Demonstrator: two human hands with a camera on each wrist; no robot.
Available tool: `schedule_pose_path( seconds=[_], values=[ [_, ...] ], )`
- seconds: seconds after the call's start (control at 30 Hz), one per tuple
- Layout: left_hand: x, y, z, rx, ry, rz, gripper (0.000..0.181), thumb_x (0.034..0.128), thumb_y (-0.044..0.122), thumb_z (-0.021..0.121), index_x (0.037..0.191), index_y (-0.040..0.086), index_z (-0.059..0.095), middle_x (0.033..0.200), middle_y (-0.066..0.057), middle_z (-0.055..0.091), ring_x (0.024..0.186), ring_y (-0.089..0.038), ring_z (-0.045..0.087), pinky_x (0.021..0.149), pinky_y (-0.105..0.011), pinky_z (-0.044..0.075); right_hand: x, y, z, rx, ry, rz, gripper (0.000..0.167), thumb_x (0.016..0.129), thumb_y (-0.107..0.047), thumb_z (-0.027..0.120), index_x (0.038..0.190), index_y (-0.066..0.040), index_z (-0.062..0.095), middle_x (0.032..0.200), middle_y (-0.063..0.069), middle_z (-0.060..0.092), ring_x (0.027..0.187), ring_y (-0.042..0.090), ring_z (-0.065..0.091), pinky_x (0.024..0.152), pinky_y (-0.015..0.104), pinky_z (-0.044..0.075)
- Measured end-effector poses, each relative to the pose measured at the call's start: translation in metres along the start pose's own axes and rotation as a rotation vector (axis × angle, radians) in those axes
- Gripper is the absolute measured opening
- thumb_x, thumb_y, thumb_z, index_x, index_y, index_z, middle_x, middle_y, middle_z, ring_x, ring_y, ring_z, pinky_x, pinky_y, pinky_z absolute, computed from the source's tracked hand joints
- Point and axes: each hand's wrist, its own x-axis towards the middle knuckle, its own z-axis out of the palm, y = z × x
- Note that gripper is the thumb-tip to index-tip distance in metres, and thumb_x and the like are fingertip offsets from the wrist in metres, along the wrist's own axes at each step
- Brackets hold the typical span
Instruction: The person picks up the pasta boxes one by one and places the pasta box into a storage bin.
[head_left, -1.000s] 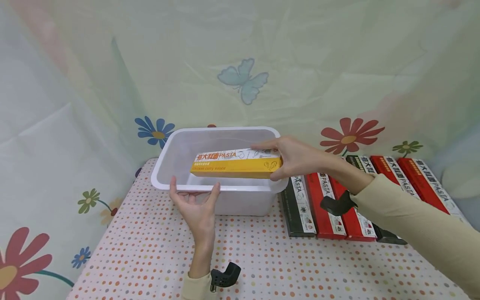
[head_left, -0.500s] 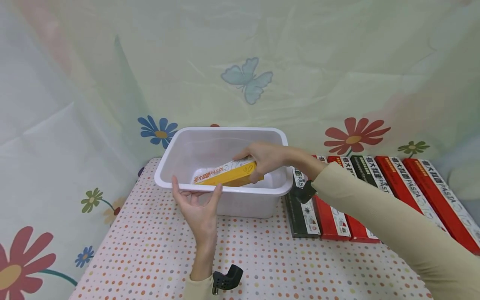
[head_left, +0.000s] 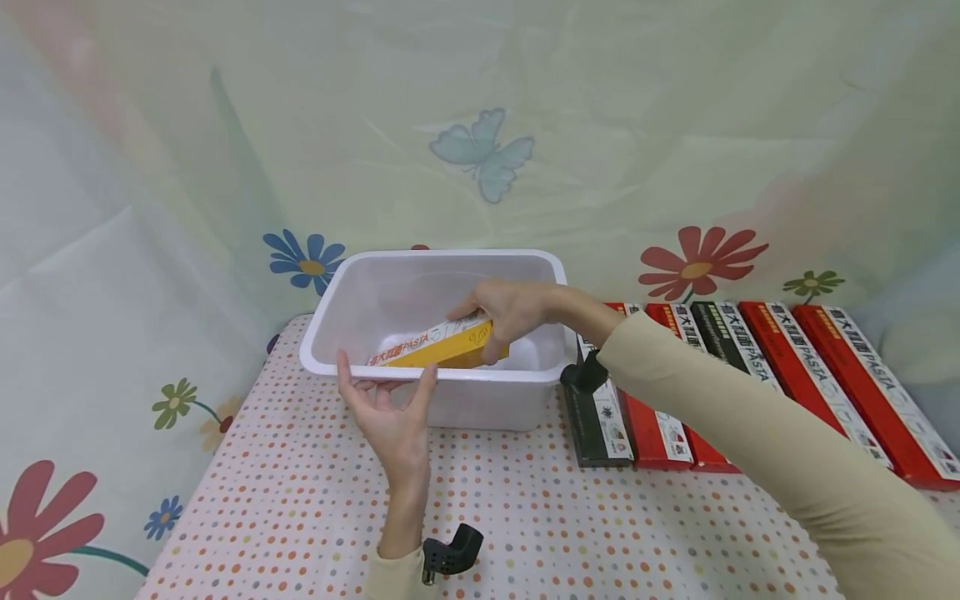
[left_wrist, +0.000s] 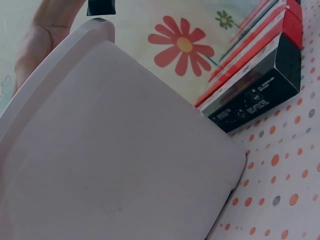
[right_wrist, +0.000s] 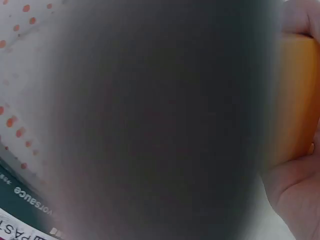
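Observation:
A yellow-and-white pasta box (head_left: 435,346) lies tilted inside the white plastic tub (head_left: 487,407), its left end lower than its right. My right hand (head_left: 512,308) reaches over the tub's right side and grips the box's right end, thumb on the near side. The box's lower left part is hidden behind the front rim. My left hand (head_left: 392,429) holds that rim, index finger and thumb up against it. In the right wrist view, a dark blur covers the middle, and the box's orange side (right_wrist: 294,100) shows within the hand. The left wrist view shows the tub's outer wall (left_wrist: 125,140).
To the tub's right, several red and dark green pasta boxes (head_left: 832,375) lie in a row, partly behind my right sleeve (head_left: 720,400). The nearest dark box (left_wrist: 260,95) sits close beside the tub. A dotted cloth (head_left: 570,533) covers the table, with a flowered curtain behind.
My right hand has lowered the yellow pasta box from rim height into the tub and tilted its left end downward. The left hand has stayed at the front rim.

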Motion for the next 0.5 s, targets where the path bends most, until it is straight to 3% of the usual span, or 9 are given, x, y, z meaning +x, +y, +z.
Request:
schedule_pose_path(
  seconds=[0.2, 0.4, 0.5],
  values=[
    [0.003, 0.002, 0.002, -0.007, 0.007, -0.006, 0.111, 0.0807, -0.012, 0.082, 0.166, 0.01, 0.014, 0.137, -0.018, 0.04, 0.107, -0.028, 0.055, 0.088, -0.033, 0.067, -0.005, 0.004, 0.005, -0.003, 0.031, 0.004, 0.08, 0.073, -0.004, 0.08, 0.149, 0.003, 0.054, 0.144, 0.01, 0.063, 0.088, 0.017, 0.053, 0.057, 0.022, 0.036],
    [0.001, 0.002, 0.001, 0.018, 0.002, -0.008, 0.111, 0.0813, -0.011, 0.082, 0.166, 0.009, 0.013, 0.138, -0.017, 0.041, 0.108, -0.025, 0.055, 0.09, -0.035, 0.067, -0.006, 0.015, 0.01, 0.014, 0.042, -0.012, 0.079, 0.074, -0.001, 0.079, 0.149, 0.003, 0.053, 0.148, 0.011, 0.06, 0.103, 0.02, 0.055, 0.078, 0.024, 0.048],
    [0.001, 0.001, 0.001, 0.02, 0.002, -0.011, 0.11, 0.0813, -0.011, 0.082, 0.166, 0.01, 0.014, 0.139, -0.016, 0.041, 0.108, -0.026, 0.054, 0.092, -0.037, 0.066, -0.006, 0.021, 0.01, 0.028, 0.046, -0.018, 0.08, 0.074, 0.0, 0.079, 0.15, 0.003, 0.053, 0.147, 0.011, 0.061, 0.103, 0.02, 0.055, 0.079, 0.024, 0.048]
  ],
)
